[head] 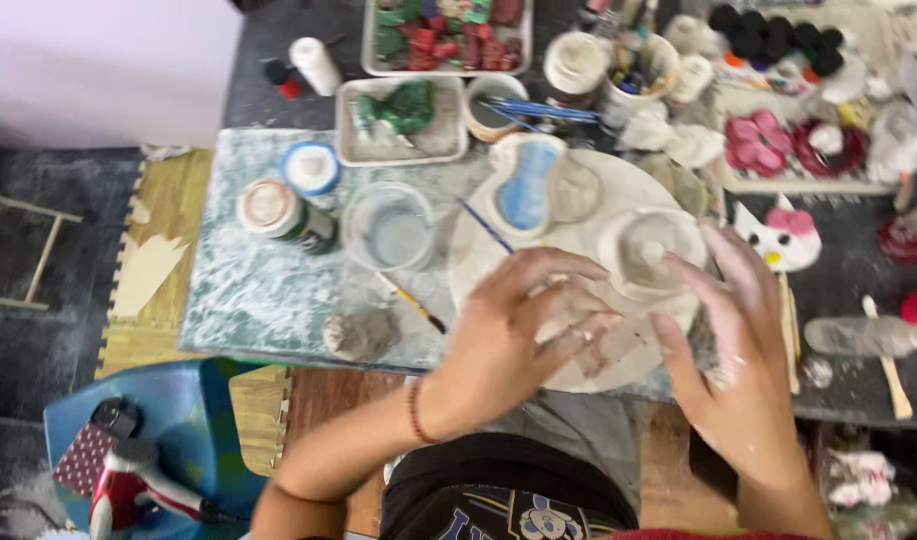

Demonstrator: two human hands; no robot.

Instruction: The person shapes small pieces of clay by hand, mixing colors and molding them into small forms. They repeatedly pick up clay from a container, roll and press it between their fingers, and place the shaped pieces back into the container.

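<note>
Both hands open, clay-smeared: left hand (523, 325) flat on round board (588, 200), right hand (733, 355) beside small clay bowl (650, 250). Best kept light, fingers steadying rim evenly.

Clear water cup (389, 228), two paint jars (288, 195), a grey lump, perhaps clay (360, 334), thin paintbrush (415, 300).

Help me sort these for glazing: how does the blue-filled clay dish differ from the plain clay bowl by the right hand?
The dish has a blue inside; the bowl is bare pale clay all over. The dish is long and pinched at the middle; the bowl is round. The dish lies clear of both hands; the right hand has fingertips at the bowl. Both sit on the round board.
</note>
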